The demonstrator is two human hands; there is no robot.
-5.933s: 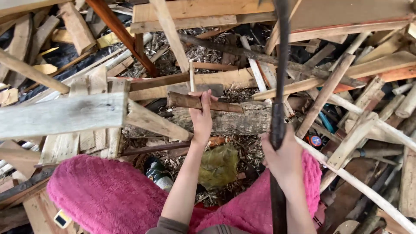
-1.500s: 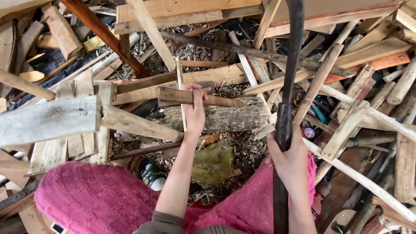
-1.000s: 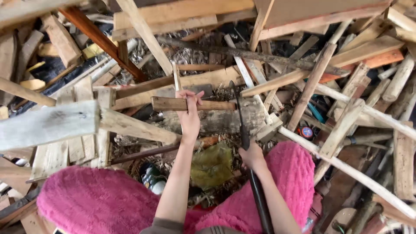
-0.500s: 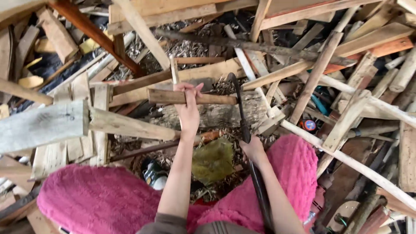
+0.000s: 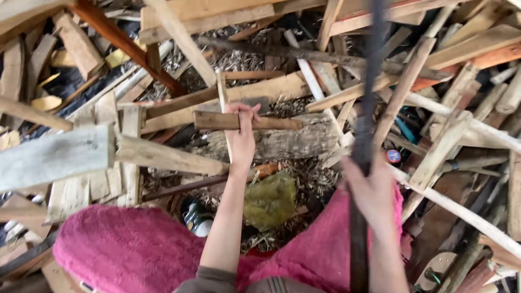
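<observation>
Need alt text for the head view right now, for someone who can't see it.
The left hand holds a short brown wooden stick flat across a grey log, while the right hand grips a long dark tool handle raised upright, amid piled scrap timber.

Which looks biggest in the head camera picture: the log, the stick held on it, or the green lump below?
1. The log.
2. The stick held by the left hand, and the green lump: the stick is longer, the lump bulkier, so I won't rank these two.

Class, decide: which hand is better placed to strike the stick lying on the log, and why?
Right. The right hand grips the raised dark tool above the log; the left hand is busy steadying the stick.
</observation>
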